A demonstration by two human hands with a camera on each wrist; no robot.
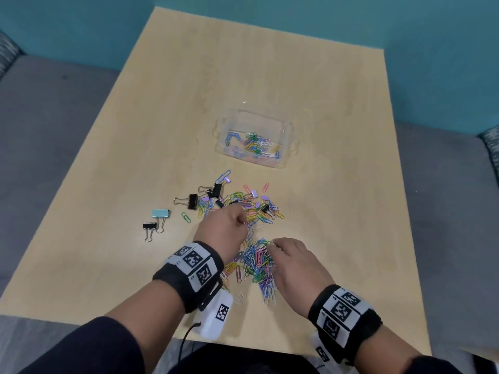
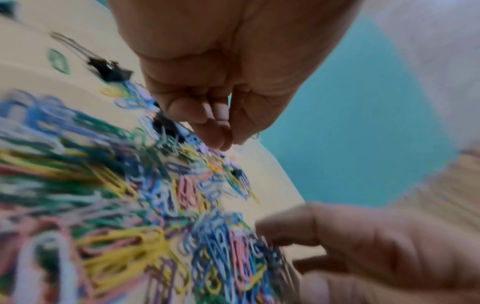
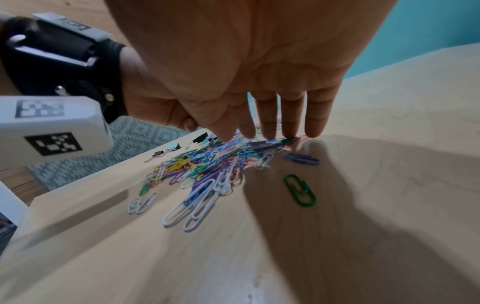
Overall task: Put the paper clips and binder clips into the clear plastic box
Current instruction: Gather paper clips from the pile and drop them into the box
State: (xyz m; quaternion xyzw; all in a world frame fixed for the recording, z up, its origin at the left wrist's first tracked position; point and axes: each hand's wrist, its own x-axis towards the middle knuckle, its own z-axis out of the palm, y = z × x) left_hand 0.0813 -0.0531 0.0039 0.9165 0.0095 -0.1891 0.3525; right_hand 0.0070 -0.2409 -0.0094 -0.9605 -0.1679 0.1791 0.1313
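Desk [image 1: 310,103]: clear plastic box [image 1: 286,136] far side, some clips inside. Paper clips [image 1: 256,261] heaped near; binder clips [image 1: 192,201] left. Left hand [image 1: 225,228] grip pinching a clip; right hand [image 1: 293,261] grip released, fingertips on heap.

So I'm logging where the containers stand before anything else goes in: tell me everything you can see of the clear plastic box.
The clear plastic box is a small rectangular tub of see-through plastic with rounded corners and no lid on it. It stands upright on the wooden table, beyond the loose pile of paper clips and apart from it. A thin layer of coloured paper clips covers part of its floor; I can make out no binder clips inside. Neither hand touches it. Only the head view shows it.
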